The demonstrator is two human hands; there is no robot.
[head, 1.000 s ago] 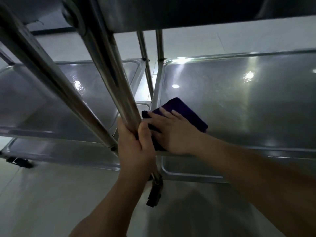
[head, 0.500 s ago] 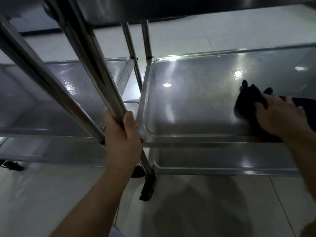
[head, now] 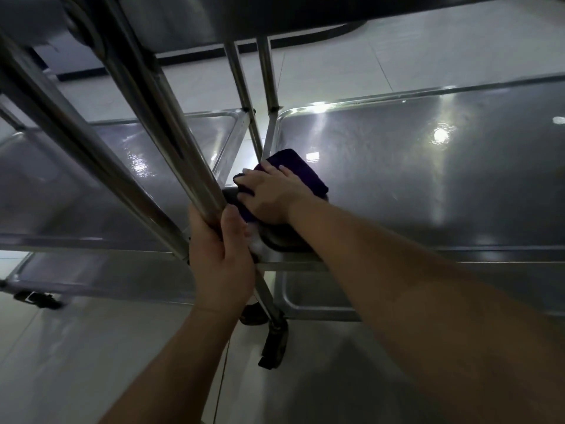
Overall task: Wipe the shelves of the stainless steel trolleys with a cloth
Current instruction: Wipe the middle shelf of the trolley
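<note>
nearest, the left hand (head: 221, 255) curled round the slanted steel trolley post (head: 171, 142), likely steadying the cart. beyond, the right hand (head: 269, 198) pressed flat, fingers spread, on the dark purple folded cloth (head: 301, 171) at the shiny steel middle shelf (head: 428, 179)'s near-left corner.

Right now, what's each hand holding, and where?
Left hand grips the trolley post at middle-shelf height. Right hand presses flat on the cloth.
</note>
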